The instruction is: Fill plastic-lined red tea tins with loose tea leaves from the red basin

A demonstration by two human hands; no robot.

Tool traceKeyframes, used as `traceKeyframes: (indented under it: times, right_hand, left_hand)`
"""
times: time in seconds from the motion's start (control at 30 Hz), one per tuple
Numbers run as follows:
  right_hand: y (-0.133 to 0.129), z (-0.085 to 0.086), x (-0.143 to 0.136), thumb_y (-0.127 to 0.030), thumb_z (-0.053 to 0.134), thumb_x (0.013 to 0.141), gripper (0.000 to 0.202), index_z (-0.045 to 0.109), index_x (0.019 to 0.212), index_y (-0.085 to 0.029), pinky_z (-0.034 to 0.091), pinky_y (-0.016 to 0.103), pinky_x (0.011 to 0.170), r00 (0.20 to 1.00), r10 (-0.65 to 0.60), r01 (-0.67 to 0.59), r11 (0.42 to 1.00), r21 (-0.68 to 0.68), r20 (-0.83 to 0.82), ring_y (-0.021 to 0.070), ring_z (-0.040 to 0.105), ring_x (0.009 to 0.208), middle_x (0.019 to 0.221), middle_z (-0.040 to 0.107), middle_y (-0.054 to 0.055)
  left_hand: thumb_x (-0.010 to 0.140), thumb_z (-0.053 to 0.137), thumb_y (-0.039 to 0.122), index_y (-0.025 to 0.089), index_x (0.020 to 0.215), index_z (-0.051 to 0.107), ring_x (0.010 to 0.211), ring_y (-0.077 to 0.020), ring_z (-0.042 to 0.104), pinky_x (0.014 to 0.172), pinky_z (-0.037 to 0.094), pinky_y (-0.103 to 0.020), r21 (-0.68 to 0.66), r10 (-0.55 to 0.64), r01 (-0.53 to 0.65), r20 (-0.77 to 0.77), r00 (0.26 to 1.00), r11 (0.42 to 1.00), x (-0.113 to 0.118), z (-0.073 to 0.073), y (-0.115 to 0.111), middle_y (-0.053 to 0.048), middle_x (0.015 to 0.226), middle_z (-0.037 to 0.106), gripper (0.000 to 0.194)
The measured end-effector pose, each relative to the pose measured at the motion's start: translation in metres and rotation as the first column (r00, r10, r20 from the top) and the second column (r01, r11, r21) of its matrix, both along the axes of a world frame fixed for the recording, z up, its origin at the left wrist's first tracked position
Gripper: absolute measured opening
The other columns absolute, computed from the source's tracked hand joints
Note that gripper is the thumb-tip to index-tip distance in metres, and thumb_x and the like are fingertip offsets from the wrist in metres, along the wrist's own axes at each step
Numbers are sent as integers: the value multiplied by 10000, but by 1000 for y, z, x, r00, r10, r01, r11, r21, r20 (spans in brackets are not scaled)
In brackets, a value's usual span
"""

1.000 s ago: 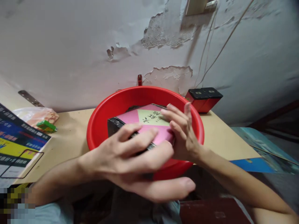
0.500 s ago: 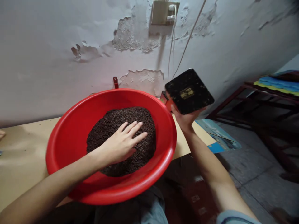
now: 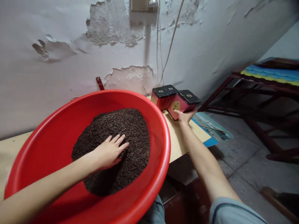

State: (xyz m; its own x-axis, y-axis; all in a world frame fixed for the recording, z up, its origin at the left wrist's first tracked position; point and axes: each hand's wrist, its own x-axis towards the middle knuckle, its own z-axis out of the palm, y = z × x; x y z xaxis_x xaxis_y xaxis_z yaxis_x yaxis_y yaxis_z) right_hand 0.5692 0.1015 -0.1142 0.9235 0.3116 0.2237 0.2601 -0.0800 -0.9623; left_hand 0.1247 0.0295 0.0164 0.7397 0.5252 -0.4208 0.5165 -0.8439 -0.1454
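Observation:
A wide red basin (image 3: 161,149) holds a heap of dark loose tea leaves (image 3: 133,130). My left hand (image 3: 109,152) is over the heap, palm down with fingers spread and nothing in it; I cannot tell if it touches the leaves. To the right of the basin, my right hand (image 3: 185,117) grips a red tea tin (image 3: 178,102) with a black lid and a gold label, slightly tilted near the tabletop. Just behind it stand two smaller red tins with black lids, a left one (image 3: 160,92) and a right one (image 3: 170,89).
The basin rests on a pale tabletop (image 3: 174,146) against a peeling wall. A blue picture sheet (image 3: 210,127) lies at the table's right end. Cords (image 3: 171,46) hang down the wall. Further right stands a dark red rack (image 3: 224,84) with blue and yellow mats.
My right hand has lowered the tin from above the table to beside the two smaller tins. My left hand remains spread over the tea leaves. The view has shifted right.

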Motion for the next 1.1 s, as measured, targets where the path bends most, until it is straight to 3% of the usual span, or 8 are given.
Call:
traceKeyframes:
  times: [0.33, 0.6, 0.73, 0.8, 0.87, 0.97, 1.03, 1.1]
  right_hand:
    - [8, -9, 1, -308, 913, 604, 1287, 141, 1589, -8, 205, 448, 1314, 993, 100, -91, 986, -139, 56, 374, 277, 1598, 1671, 240, 360]
    - [16, 64, 4, -206, 910, 625, 1234, 190, 1621, -98, 124, 678, 1283, 973, 113, -48, 952, -304, 201, 451, 173, 1611, 1688, 119, 349]
    - [15, 108, -53, -357, 831, 792, 981, 296, 1603, -214, 151, 711, 1276, 768, 300, -235, 954, -188, 565, 425, 211, 1603, 1696, 208, 230]
    - [14, 128, -99, -380, 756, 874, 790, 402, 1565, -233, 293, 629, 1267, 533, 512, -477, 839, -261, 673, 380, 350, 1549, 1612, 391, 188]
    - [12, 143, -152, -373, 705, 919, 654, 495, 1520, -225, 407, 558, 1222, 211, 741, -614, 608, -503, 638, 351, 512, 1436, 1485, 550, 165]
    - [5, 144, -233, -403, 783, 873, 749, 512, 1550, -232, 496, 515, 1152, -196, 937, -444, 177, -878, 288, 376, 606, 1348, 1485, 586, 176]
    - [-4, 134, -278, -447, 878, 790, 1009, 390, 1645, -228, 510, 560, 1125, -252, 967, -213, -22, -977, 33, 468, 547, 1410, 1652, 408, 241]
    - [-16, 119, -309, -447, 919, 760, 1154, 279, 1695, -225, 525, 617, 1084, -201, 979, -65, -57, -996, -43, 559, 443, 1471, 1733, 217, 294]
  left_hand:
    - [928, 706, 268, 190, 1618, 460, 1600, -430, 306, 1237, 349, -638, 37, 35, -35, 3, 999, 999, 16, -6, 25, -241, 1732, 265, 737]
    - [941, 681, 209, 276, 1578, 524, 1584, -505, 300, 1143, 431, -710, 138, 116, -121, 48, 992, 983, -2, -11, 39, -212, 1756, 258, 659]
    - [995, 484, 93, 267, 1478, 616, 1410, -409, 557, 979, 598, -543, 210, 71, -89, 88, 994, 974, -4, -19, 43, -204, 1618, 483, 531]
    - [1011, 404, 68, 233, 1411, 662, 1258, -334, 663, 941, 613, -459, 217, 47, -67, 97, 994, 974, -7, -21, 44, -195, 1484, 591, 504]
    - [1025, 405, 88, 212, 1344, 697, 1163, -287, 715, 929, 608, -398, 188, 55, -69, 78, 995, 980, -12, -19, 43, -164, 1363, 662, 450]
    - [1022, 479, 131, 226, 1259, 742, 1088, -258, 755, 883, 600, -338, 135, 99, -107, 68, 993, 985, -24, -14, 44, -112, 1257, 725, 366]
    - [981, 561, 132, 244, 1231, 766, 1081, -255, 761, 858, 591, -314, 114, 125, -137, 106, 987, 984, -36, -13, 47, -92, 1240, 750, 342]
    - [923, 643, 121, 245, 1198, 792, 1078, -250, 763, 855, 581, -294, 77, 141, -154, 149, 979, 985, -49, -16, 53, -83, 1208, 778, 337]
